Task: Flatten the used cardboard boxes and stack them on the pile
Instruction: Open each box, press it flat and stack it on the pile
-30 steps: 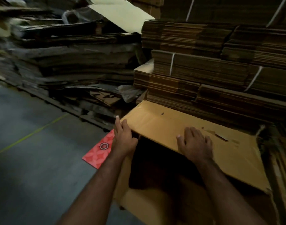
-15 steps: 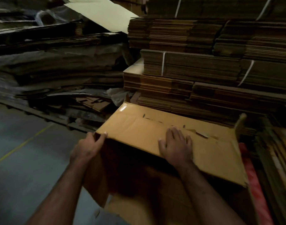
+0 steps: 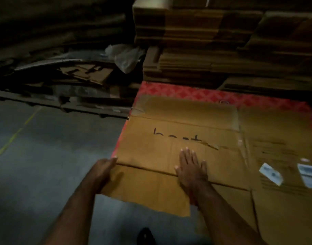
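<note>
One grey floor (image 3: 36,165) is at the left. The left hand (image 3: 103,171) grips the left edge of one flattened box (image 3: 169,147), its fingers curled round it. This box lies flat on one red sheet (image 3: 196,93). The right hand (image 3: 191,167) presses on the box, fingers straight and spread. Two white labels (image 3: 271,174) are at the right.

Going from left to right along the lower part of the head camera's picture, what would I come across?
Grey floor → left hand at the edge of the flattened cardboard box → right hand pressing flat on it → white labels on the cardboard.
</note>
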{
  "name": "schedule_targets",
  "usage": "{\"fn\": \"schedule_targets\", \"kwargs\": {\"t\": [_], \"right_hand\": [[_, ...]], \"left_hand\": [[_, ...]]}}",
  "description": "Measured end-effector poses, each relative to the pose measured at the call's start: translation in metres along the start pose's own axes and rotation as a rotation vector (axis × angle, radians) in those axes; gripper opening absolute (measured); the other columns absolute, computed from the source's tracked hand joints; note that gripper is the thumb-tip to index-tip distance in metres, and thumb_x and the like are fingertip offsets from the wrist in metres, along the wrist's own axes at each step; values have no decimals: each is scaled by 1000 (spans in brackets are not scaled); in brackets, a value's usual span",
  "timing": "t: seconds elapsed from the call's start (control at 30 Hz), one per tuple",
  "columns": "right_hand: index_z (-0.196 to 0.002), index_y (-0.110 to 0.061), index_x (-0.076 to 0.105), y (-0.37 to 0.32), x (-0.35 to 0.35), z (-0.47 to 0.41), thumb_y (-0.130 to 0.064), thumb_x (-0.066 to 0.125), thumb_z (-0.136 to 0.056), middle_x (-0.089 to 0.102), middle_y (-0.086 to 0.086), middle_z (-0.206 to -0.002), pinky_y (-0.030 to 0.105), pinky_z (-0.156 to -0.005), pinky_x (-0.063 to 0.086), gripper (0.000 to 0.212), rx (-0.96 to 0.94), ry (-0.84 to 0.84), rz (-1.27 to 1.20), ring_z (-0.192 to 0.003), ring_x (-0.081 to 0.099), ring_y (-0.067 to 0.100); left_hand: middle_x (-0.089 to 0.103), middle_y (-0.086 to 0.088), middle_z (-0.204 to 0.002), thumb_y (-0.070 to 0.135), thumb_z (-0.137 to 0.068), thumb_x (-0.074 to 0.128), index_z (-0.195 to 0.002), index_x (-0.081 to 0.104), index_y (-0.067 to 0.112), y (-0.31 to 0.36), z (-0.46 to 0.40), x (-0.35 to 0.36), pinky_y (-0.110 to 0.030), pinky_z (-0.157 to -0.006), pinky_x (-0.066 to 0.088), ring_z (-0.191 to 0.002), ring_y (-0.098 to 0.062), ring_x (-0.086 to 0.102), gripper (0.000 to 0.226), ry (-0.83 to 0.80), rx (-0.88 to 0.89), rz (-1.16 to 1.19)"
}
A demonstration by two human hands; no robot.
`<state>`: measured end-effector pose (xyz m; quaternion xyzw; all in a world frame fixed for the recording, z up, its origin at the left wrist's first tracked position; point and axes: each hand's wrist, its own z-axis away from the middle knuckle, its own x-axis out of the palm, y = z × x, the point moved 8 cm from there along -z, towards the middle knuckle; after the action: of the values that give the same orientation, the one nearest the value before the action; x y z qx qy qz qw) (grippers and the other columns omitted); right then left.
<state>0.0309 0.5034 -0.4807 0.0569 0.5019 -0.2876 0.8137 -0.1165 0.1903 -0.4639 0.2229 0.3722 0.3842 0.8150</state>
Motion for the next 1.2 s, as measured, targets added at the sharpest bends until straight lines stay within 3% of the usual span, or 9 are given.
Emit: {"fn": "schedule_targets", "kwargs": {"t": [0.17,0.37,0.53,0.67,0.77,0.9,1.03,1.1,1.2], "right_hand": [[-163,-28,-3,2,-13,-35,-56,37,-103,-14,-3,-170,59,-123,8,77,40,14,-17,-157,-8,23],[-162,-20,-6,11,-86,-59,-78,73,-69,-5,4,-171,67,-116,13,135,164,163,138,-157,-2,29],[-127,-24,53,-1,-148,-11,-58,76,-81,63,4,-128,50,-110,28,61,159,421,142,-122,56,26],[-117,-26,59,-20,-107,72,-35,79,-85,69,-1,-112,46,-94,41,39,75,779,72,-106,63,25],[-121,-26,62,-27,-53,107,-16,75,-86,66,-2,-124,45,-93,39,39,-4,888,103,-118,60,26],[-145,-32,53,-18,26,118,-18,70,-88,53,-2,-151,48,-102,37,61,-32,594,96,-137,51,26],[-160,-39,-12,-4,93,105,-34,33,-109,-15,-6,-169,52,-122,0,68,-49,119,47,-157,-11,26],[-160,-38,-13,-4,93,97,-36,33,-109,-18,-7,-168,52,-122,-5,69,-81,92,-16,-156,-15,25],[-162,-27,21,5,62,105,-39,47,-103,13,1,-170,51,-125,11,66,-58,245,-313,-157,8,25]], "left_hand": [[59,-13,-85,43,-91,69,-104,56,38,-19,-29,12,-34,-56,45,-61,-27,55,19,10,31,-48],[54,-20,-121,24,-97,66,-129,46,15,-32,-16,0,-41,-62,56,-104,-39,60,38,69,-22,75],[60,-13,-129,37,-102,55,-132,55,14,-62,14,24,-43,-73,54,-108,-30,62,37,63,-187,821],[44,-17,-152,58,-105,31,-147,44,21,-66,44,73,-52,-98,46,-129,-37,52,58,-28,-276,1152],[40,-17,-154,69,-101,20,-156,32,22,-65,61,102,-56,-102,44,-128,-41,49,73,-62,-277,1170],[47,-16,-142,79,-94,16,-156,31,28,-61,77,127,-55,-98,47,-123,-41,52,82,-135,-268,1146],[51,-14,-142,71,-100,24,-155,34,23,-59,86,141,-50,-85,54,-120,-35,56,73,-136,-258,1085],[56,-14,-134,67,-101,29,-148,41,20,-56,86,141,-49,-85,54,-114,-31,60,68,-122,-226,1063],[57,-11,-125,62,-103,32,-138,45,19,-54,82,146,-52,-92,52,-111,-30,58,57,-127,-228,1042]]}}
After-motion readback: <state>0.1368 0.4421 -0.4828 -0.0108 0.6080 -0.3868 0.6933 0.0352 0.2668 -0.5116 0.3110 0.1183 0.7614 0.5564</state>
